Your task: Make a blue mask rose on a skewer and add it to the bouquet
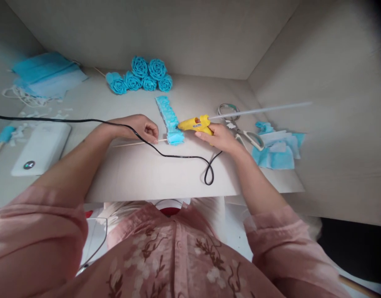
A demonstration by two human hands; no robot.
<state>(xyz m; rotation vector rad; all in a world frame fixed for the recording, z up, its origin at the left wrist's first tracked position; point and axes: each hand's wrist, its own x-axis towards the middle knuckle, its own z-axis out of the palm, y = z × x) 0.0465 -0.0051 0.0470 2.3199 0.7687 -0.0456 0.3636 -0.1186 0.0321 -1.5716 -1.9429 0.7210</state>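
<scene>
My right hand point(220, 136) is wrapped around the handle of a yellow glue gun point(193, 124), with a long clear glue stick point(259, 111) jutting from its back. The nozzle meets the right edge of a crinkled blue fabric strip point(166, 111) lying on the table. At the strip's near end, a folded blue part point(175, 138) surrounds the tip of a thin wooden stick point(131, 144). My left hand point(142, 129) has curled fingers, their tips closed on this stick just left of the fabric. The glue gun's black cord point(184, 157) crosses over my left wrist.
Several blue fabric roses point(148, 74) rest at the back. Face masks point(50, 74) are piled at the back left, above a white power bank point(43, 149). Scissors point(243, 130) and blue and white scraps point(276, 149) lie right. Panels point(147, 33) enclose the back and sides.
</scene>
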